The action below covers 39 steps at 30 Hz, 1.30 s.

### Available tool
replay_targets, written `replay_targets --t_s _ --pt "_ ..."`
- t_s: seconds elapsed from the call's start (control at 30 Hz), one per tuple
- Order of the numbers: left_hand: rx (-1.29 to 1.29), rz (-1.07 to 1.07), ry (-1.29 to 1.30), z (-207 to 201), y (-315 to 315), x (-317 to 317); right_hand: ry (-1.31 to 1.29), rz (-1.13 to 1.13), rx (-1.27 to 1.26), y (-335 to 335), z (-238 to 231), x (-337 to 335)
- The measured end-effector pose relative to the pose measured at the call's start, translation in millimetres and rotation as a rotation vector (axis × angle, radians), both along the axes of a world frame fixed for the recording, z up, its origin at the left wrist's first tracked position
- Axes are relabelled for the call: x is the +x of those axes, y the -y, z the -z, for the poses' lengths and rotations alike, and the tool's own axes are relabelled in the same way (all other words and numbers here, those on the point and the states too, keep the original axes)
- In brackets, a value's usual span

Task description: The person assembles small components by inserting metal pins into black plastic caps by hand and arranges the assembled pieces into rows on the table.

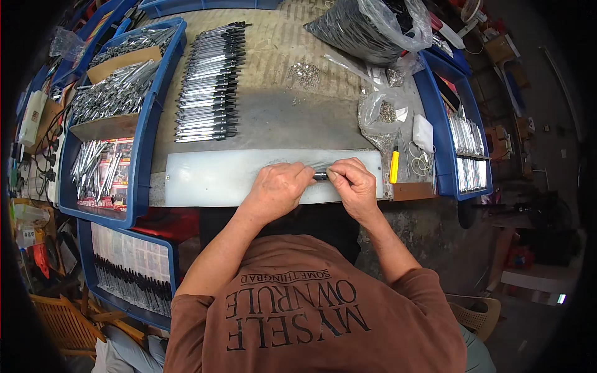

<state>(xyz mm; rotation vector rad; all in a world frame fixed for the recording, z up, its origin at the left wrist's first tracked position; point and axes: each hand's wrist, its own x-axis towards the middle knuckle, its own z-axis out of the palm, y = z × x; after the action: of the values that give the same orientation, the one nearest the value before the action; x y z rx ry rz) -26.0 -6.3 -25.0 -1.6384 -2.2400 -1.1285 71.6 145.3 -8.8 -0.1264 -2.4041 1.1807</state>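
Over the white board [205,180] at the table's front edge, a short dark cylindrical part of a pen [320,176] shows between my hands. My left hand [278,188] is closed round its left side, hiding most of that end. From the right, my right hand [353,185] pinches the other end between thumb and fingers. Beyond the board to the left lies a long column of silver pens with black ends [208,87], side by side. A yellow-handled screwdriver [394,165] lies just right of my right hand.
A blue bin [142,158] of silver pen parts stands left; a lower blue tray [174,267] holds pens in rows. Tiny metal pieces [305,74] lie loose mid-table. Clear bags [373,115] and a large bag of dark parts [360,34] sit right, beside another blue bin [438,124].
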Motion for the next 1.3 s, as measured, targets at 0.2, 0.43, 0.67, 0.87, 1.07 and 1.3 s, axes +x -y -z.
replay_targets --t_s 0.2,0.43,0.67,0.87,1.07,1.3 --pt "0.002 -0.007 -0.002 -0.8 -0.1 0.4 0.026 0.020 -0.001 -0.8 0.0 2.4" --pt "0.001 -0.009 -0.003 -0.3 0.1 0.8 0.016 0.017 0.011 -2.2 -1.3 4.2" --pt "0.012 0.000 -0.007 -0.4 -0.3 0.5 0.025 0.031 -0.018 -2.0 -1.7 4.1" --pt "0.001 0.003 -0.001 -2.7 0.0 0.3 0.035 0.020 0.007 1.7 -0.9 0.5" --pt "0.010 -0.003 -0.009 -2.5 0.0 0.8 0.039 0.015 -0.015 0.0 -1.9 3.5" --pt "-0.006 -0.006 -0.016 -2.4 0.2 0.9 0.008 0.006 0.002 -5.2 -2.9 5.0"
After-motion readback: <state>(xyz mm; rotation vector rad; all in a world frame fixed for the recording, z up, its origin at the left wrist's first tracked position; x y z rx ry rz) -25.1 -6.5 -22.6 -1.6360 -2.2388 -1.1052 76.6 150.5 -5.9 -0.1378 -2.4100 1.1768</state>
